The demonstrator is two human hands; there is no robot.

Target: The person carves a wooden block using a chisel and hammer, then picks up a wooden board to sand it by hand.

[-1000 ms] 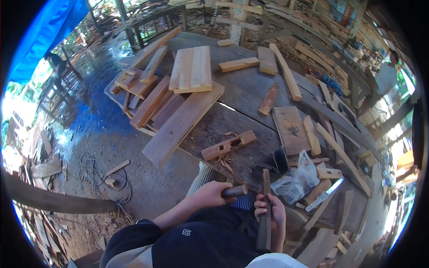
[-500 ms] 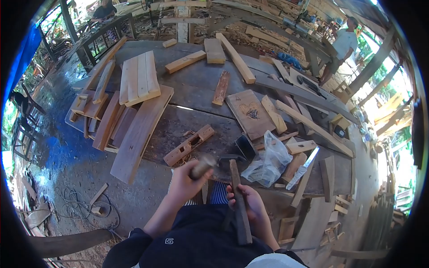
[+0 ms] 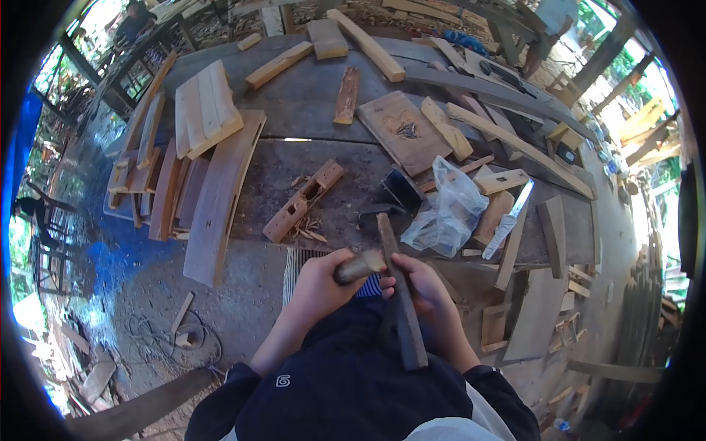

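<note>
My left hand [image 3: 322, 285] is wrapped round a short, thick, rounded wooden piece [image 3: 357, 267] with a paler end. That end meets or nearly meets a long, dark wooden bar [image 3: 401, 305], which my right hand [image 3: 424, 288] grips near its upper part. The bar slants down towards my dark shirt. Beyond my hands, on the table [image 3: 346, 158], lies a reddish wooden block [image 3: 304, 201] with holes cut in it, wood chips [image 3: 309, 231] scattered beside it. A dark curved item [image 3: 376, 212] lies just past the bar's tip.
A clear plastic bag [image 3: 443, 213] and a handsaw-like blade [image 3: 509, 220] lie at the right. A board [image 3: 404, 136] carries small dark pieces. Stacked planks [image 3: 224, 198] fill the left side. A coiled cord [image 3: 165, 338] is on the floor. A person [image 3: 551, 29] stands at the back right.
My left hand has brought the rounded wooden piece to the right, up against or close to the dark bar. The view has tilted lower, so the table sits higher in it.
</note>
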